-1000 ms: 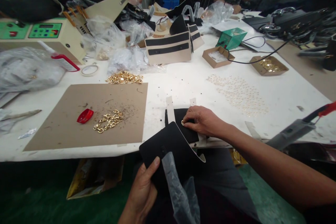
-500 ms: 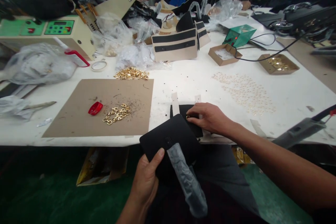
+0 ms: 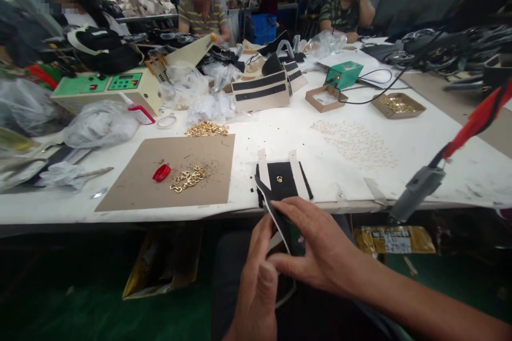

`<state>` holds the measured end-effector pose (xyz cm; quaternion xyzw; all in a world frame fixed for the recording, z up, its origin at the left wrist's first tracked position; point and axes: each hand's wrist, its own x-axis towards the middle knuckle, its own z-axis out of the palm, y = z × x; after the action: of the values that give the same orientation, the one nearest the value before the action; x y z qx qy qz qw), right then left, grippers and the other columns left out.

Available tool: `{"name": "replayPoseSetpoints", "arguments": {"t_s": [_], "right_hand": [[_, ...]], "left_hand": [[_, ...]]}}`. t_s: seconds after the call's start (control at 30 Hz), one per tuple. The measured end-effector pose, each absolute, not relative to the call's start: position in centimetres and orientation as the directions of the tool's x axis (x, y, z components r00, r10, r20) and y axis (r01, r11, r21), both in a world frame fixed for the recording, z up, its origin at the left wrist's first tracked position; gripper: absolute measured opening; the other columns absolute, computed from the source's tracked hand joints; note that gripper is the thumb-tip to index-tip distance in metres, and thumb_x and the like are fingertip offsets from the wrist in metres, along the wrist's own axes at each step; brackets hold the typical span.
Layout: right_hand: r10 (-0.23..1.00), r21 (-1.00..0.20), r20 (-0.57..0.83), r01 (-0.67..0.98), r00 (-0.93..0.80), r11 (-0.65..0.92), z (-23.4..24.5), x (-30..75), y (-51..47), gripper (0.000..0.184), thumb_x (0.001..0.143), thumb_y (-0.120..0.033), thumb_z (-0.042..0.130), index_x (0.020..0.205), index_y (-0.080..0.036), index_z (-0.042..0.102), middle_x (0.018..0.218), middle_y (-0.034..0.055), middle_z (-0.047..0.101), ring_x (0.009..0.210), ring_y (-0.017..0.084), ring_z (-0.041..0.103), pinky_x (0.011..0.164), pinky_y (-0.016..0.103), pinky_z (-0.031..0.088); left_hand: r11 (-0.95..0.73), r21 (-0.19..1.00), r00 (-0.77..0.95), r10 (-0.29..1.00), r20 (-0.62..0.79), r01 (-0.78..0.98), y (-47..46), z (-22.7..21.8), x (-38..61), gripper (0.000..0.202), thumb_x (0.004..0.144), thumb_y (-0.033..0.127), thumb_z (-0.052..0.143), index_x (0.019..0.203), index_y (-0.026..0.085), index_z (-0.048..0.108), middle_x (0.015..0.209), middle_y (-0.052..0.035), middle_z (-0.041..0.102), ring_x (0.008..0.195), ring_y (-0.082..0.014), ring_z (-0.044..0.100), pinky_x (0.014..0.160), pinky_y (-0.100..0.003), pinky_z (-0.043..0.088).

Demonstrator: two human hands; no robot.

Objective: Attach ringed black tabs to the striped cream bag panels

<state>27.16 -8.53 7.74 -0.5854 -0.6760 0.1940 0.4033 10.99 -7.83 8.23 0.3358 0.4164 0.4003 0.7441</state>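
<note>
My left hand [image 3: 258, 277] and my right hand [image 3: 320, 248] both grip a thin black panel [image 3: 276, 216] with a pale edge. It is tilted nearly edge-on just over the table's front edge, so most of its face is hidden. My right fingers and thumb close on its right side; my left fingers press its left side. Beyond it, a black pad [image 3: 286, 187] lies on the table with two pale strips [image 3: 296, 168] across it. Between the strips sits a small gold ring-like fitting [image 3: 279, 179], touched by neither hand.
On the left, a brown board [image 3: 136, 181] carries gold chain links [image 3: 188, 178] and a red ring-shaped item [image 3: 161, 172]. Gold pieces [image 3: 206, 128] lie behind it. Tiny fittings [image 3: 356, 141] are scattered right, before cardboard boxes [image 3: 400, 112]. A grey-handled tool [image 3: 418, 192] hangs at the front right. Co-workers sit opposite.
My right hand has left the gold fitting on the pad and taken hold of the black panel. The panel has turned from face-up to nearly edge-on. The camera view has tilted up.
</note>
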Motion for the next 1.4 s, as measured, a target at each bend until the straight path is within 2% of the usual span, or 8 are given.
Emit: {"name": "replayPoseSetpoints", "arguments": {"t_s": [0.1, 0.27, 0.37, 0.43, 0.57, 0.77, 1.0, 1.4], "right_hand": [[0.979, -0.929, 0.123, 0.366, 0.165, 0.055, 8.3, 29.7, -8.5, 0.023, 0.096, -0.04, 0.062, 0.109, -0.024, 0.072, 0.106, 0.0083, 0.074, 0.098, 0.029, 0.07, 0.088, 0.043, 0.058], [0.895, -0.94, -0.338, -0.152, 0.29, -0.305, 8.4, 33.8, -6.3, 0.025, 0.088, -0.04, 0.064, 0.104, -0.021, 0.068, 0.088, 0.0072, 0.077, 0.078, 0.029, 0.075, 0.069, 0.04, 0.062], [0.888, -0.896, -0.422, -0.231, 0.182, -0.378, 6.3, 33.1, -6.3, 0.022, 0.084, -0.034, 0.065, 0.1, -0.021, 0.069, 0.089, 0.0078, 0.078, 0.078, 0.028, 0.075, 0.072, 0.04, 0.062], [0.895, -0.885, -0.433, -0.239, 0.103, -0.401, 4.5, 32.0, -7.0, 0.019, 0.084, -0.032, 0.066, 0.099, -0.02, 0.07, 0.089, 0.0059, 0.078, 0.078, 0.027, 0.075, 0.073, 0.038, 0.062], [0.899, -0.897, -0.437, -0.092, 0.031, -0.433, 3.0, 31.7, -7.3, 0.022, 0.084, -0.038, 0.073, 0.096, -0.019, 0.072, 0.09, 0.0047, 0.078, 0.083, 0.027, 0.075, 0.071, 0.034, 0.06], [0.928, -0.843, -0.244, 0.411, 0.282, -0.346, 4.6, 34.2, -2.1, 0.021, 0.081, -0.039, 0.077, 0.08, -0.019, 0.076, 0.078, 0.0028, 0.077, 0.074, 0.024, 0.073, 0.059, 0.028, 0.052], [0.907, -0.786, -0.148, 0.51, 0.393, -0.349, 2.8, 34.8, 1.5, 0.016, 0.082, -0.035, 0.076, 0.076, -0.02, 0.074, 0.074, 0.0031, 0.076, 0.07, 0.024, 0.072, 0.058, 0.029, 0.05], [0.935, -0.667, 0.001, 0.697, 0.355, -0.264, 1.4, 35.0, 2.4, 0.016, 0.089, -0.034, 0.072, 0.079, -0.023, 0.075, 0.077, 0.0027, 0.077, 0.074, 0.025, 0.073, 0.061, 0.031, 0.046]], "left_hand": [[0.27, 0.951, 0.506, 0.847, -0.161, -0.15, -6.6, 9.5, 11.1, 0.075, 0.076, 0.067, 0.079, 0.135, 0.02, 0.07, 0.157, -0.0127, 0.05, 0.145, -0.0433, 0.042, 0.12, -0.042, 0.039], [-0.07, 0.993, 0.364, 0.931, 0.03, 0.099, -0.5, 9.6, 11.8, 0.063, 0.079, 0.035, 0.085, 0.138, 0.025, 0.065, 0.144, -0.0112, 0.061, 0.131, -0.0353, 0.056, 0.115, -0.043, 0.042], [0.045, 0.99, 0.346, 0.934, -0.09, 0.134, 1.5, 7.6, 12.5, 0.078, 0.073, 0.037, 0.089, 0.143, 0.022, 0.057, 0.135, -0.0148, 0.067, 0.12, -0.0348, 0.064, 0.104, -0.044, 0.051], [0.235, 0.96, 0.456, 0.845, -0.28, 0.155, 1.5, 5.6, 12.7, 0.064, 0.076, 0.039, 0.086, 0.132, 0.017, 0.064, 0.119, -0.0157, 0.075, 0.105, -0.0342, 0.071, 0.092, -0.043, 0.057], [0.369, 0.916, 0.528, 0.752, -0.395, 0.16, 0.9, 2.4, 12.7, 0.041, 0.078, 0.034, 0.083, 0.113, 0.015, 0.073, 0.11, -0.0141, 0.078, 0.097, -0.0334, 0.074, 0.088, -0.043, 0.059], [0.117, 0.935, 0.483, 0.831, -0.277, 0.336, 5.8, 3.8, 15.0, 0.033, 0.073, 0.032, 0.083, 0.102, 0.017, 0.076, 0.098, -0.0101, 0.08, 0.091, -0.032, 0.074, 0.079, -0.039, 0.057], [-0.12, 0.843, 0.557, 0.797, -0.233, 0.525, 11.7, 3.9, 17.3, 0.025, 0.075, 0.029, 0.075, 0.096, 0.016, 0.075, 0.088, -0.008, 0.078, 0.081, -0.0281, 0.071, 0.066, -0.033, 0.049], [-0.299, 0.727, 0.542, 0.832, -0.12, 0.618, 12.4, 3.0, 18.1, 0.012, 0.083, 0.027, 0.068, 0.092, 0.021, 0.064, 0.096, -0.0052, 0.074, 0.089, -0.0248, 0.067, 0.078, -0.033, 0.048]]}}
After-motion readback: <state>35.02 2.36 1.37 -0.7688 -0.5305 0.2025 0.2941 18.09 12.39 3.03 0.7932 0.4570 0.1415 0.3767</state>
